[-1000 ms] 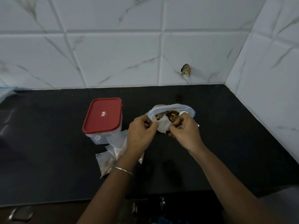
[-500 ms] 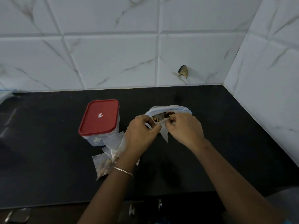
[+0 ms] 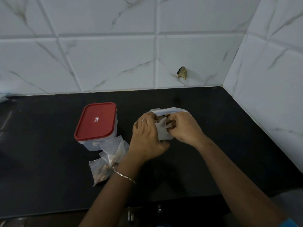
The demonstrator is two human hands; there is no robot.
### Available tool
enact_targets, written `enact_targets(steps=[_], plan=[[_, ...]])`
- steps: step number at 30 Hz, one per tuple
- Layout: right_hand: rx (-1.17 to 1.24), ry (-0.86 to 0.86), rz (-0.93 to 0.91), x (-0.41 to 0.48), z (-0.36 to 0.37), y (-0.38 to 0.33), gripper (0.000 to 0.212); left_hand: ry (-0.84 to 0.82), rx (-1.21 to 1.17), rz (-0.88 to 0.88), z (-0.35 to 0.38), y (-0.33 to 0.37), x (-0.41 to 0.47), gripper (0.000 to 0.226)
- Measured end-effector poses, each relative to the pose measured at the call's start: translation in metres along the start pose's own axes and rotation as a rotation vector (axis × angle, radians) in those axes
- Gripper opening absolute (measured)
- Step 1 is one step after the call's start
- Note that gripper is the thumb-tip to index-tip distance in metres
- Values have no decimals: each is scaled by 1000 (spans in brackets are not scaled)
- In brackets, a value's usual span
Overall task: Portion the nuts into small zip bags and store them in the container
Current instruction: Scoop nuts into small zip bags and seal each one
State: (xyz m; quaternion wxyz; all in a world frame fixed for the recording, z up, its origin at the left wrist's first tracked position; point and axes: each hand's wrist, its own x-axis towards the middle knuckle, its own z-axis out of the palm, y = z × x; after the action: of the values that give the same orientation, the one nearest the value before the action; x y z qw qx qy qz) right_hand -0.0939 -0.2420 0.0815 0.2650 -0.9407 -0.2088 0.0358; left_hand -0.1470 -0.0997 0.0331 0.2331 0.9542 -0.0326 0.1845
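A large zip bag of nuts [image 3: 170, 110] stands open on the black counter, mostly hidden behind my hands. My left hand [image 3: 147, 136] pinches the left edge of a small clear zip bag [image 3: 163, 131] held in front of it. My right hand [image 3: 184, 126] grips the small bag's right edge, fingers curled at the large bag's mouth. A clear container with a shut red lid [image 3: 96, 122] stands to the left. Several small filled zip bags [image 3: 108, 159] lie in front of the container, partly under my left forearm.
The black counter [image 3: 41, 169] meets white marble-look tiled walls [image 3: 114, 63] behind and to the right, forming a corner. A small dark hook or chip [image 3: 182, 74] sits on the back wall. The counter's front edge [image 3: 65, 215] runs along the bottom, with metal handles [image 3: 131, 216] below it.
Both hands have moved closer together over the small bag. My right hand has turned more over the large bag's mouth, hiding most of the nuts.
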Motion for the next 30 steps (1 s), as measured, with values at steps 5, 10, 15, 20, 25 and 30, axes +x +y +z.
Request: enact_targets(steps=[5, 10, 15, 20, 25, 30], plan=[[140, -55, 50, 4, 4, 0, 27, -116, -65, 27, 6, -12, 9, 77], [-94, 31, -10, 3, 8, 1, 37, -73, -140, 44, 11, -22, 12, 60], [227, 50, -59, 6, 23, 18, 12, -84, -369, -149, 19, -26, 9, 53], [418, 416, 290, 13, 43, 79, 17, -114, -540, -364, 33, -38, 7, 55], [264, 312, 401, 19, 59, 126, 35, -149, -618, -465, 40, -40, 5, 57], [150, 281, 372, 26, 64, 133, 22, -172, -579, -513, 47, -44, 6, 71]])
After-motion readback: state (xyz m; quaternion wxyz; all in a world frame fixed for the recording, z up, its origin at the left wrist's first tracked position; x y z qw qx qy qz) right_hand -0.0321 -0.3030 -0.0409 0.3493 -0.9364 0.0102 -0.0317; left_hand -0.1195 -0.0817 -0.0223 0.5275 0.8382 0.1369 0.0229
